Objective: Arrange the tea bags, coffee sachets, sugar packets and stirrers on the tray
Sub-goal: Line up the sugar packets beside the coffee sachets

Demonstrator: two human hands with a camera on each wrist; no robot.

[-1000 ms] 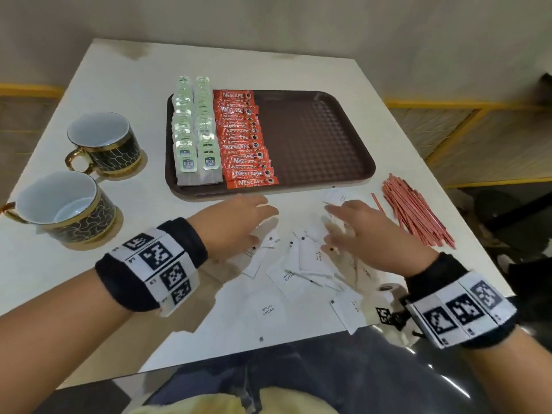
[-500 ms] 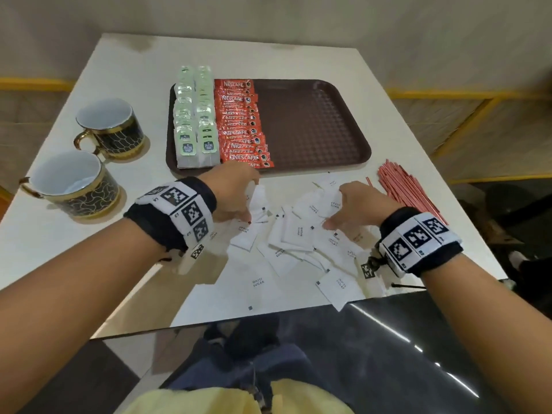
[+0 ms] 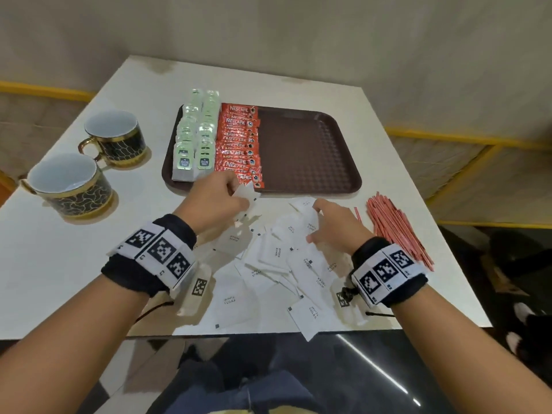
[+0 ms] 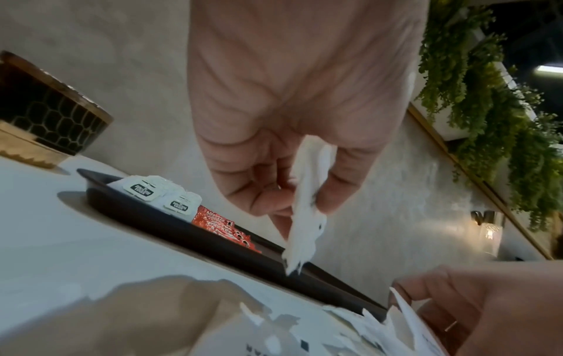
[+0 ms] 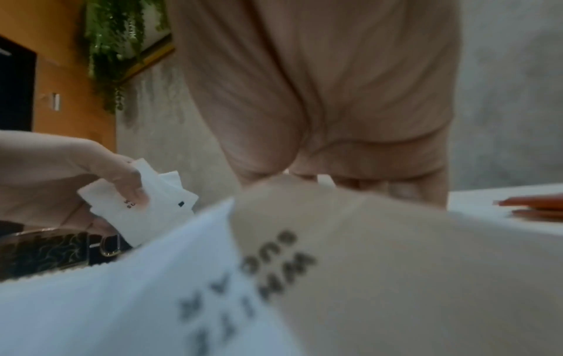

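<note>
1. Your left hand is pinching a small stack of white sugar packets between thumb and curled fingers, lifted off the table just in front of the tray's near edge.
2. Your right hand is reaching into the loose pile of sugar packets on the table; its fingers are bending down onto a packet, but you cannot tell from these views whether they are actually gripping it.
3. The loose pile is lying scattered and overlapping on the white table, between your two wrists and reaching to the near edge.
4. The brown tray is sitting beyond the pile. Two columns of green tea bags are filling its left side, and a column of red Nescafe coffee sachets is lying right beside them; the tray's right half is showing its bare textured floor.
5. The red stirrers are lying in a loose bundle on the table, right of the pile and off the tray.
6. Two black-and-gold cups are standing on the table left of the tray.
</note>
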